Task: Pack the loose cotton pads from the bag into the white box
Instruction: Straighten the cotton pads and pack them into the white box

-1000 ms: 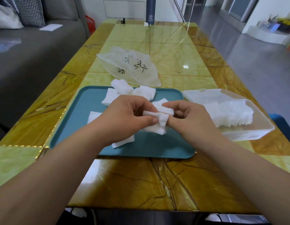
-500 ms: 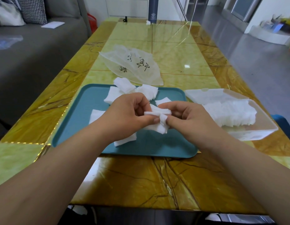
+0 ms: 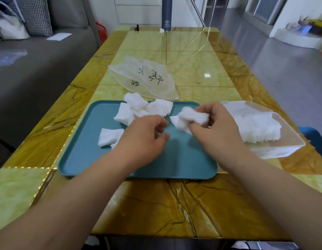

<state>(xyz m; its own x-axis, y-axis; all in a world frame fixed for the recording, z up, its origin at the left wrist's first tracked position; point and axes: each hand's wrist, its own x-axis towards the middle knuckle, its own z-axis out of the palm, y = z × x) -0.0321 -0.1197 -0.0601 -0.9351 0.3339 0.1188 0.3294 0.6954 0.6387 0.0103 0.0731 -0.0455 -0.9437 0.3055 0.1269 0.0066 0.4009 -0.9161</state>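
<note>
Parted since a moment ago, the right hand [image 3: 216, 129] alone grips a bundle of cotton pads [image 3: 190, 118] above the teal tray [image 3: 102, 159], the left hand [image 3: 147, 138] loosely curled and empty; best carried level into the white box [image 3: 282, 147] alongside.

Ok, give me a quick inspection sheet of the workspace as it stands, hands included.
Surface: glossy yellow-brown marbled table, teal tray on it near centre.
Job's things: loose cotton pads lie on the tray's far-left part; flat translucent bag beyond the tray; white box open to the tray's right, row of pads inside.
Clutter: dark cylinder and small black item at the table's far end.
Hands: right hand grips a bunch of pads above the tray; left hand loosely curled, holding nothing.
Cables: nothing seen.
Surroundings: grey sofa to the left, grey floor to the right.
</note>
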